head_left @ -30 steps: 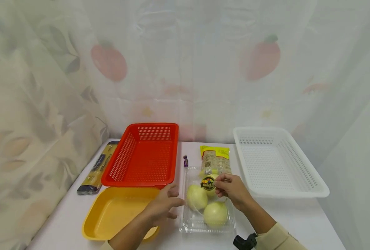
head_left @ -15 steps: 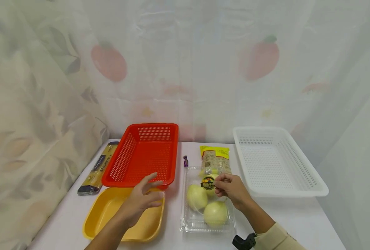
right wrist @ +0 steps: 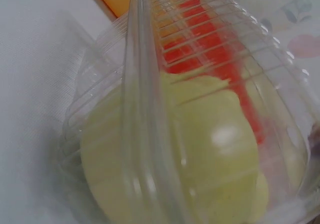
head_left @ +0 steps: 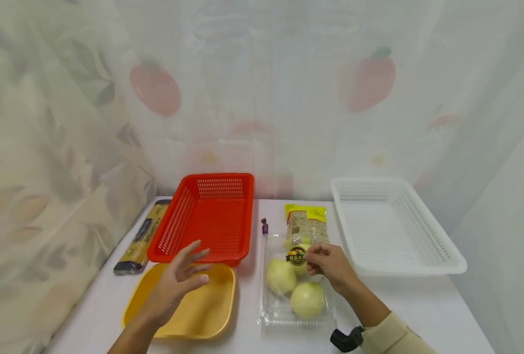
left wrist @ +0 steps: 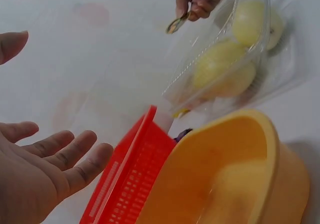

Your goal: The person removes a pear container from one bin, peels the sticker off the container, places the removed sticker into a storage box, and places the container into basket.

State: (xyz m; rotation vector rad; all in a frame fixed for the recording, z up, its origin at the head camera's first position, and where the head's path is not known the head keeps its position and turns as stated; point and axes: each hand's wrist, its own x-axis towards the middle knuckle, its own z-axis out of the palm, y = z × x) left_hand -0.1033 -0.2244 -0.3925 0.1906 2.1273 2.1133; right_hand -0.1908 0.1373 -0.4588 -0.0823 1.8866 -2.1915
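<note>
Right hand [head_left: 331, 268] pinches round black label [head_left: 295, 256], held over clear plastic box [head_left: 276, 314]; pale green fruit [head_left: 281, 277] inside. Box lies on white surface [head_left: 425, 307], right of yellow basin [head_left: 204, 314], yellow-topped packet [head_left: 307, 221] just behind. Left hand [head_left: 169, 290] hovers above basin, fingers spread wide, red basket [head_left: 219, 216] beyond.

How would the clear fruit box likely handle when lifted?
The clear box would probably flex, since its ribbed plastic looks thin. It may feel weighty, with at least three large fruits inside. Those look round and smooth, so they might roll if it tilts.
</note>
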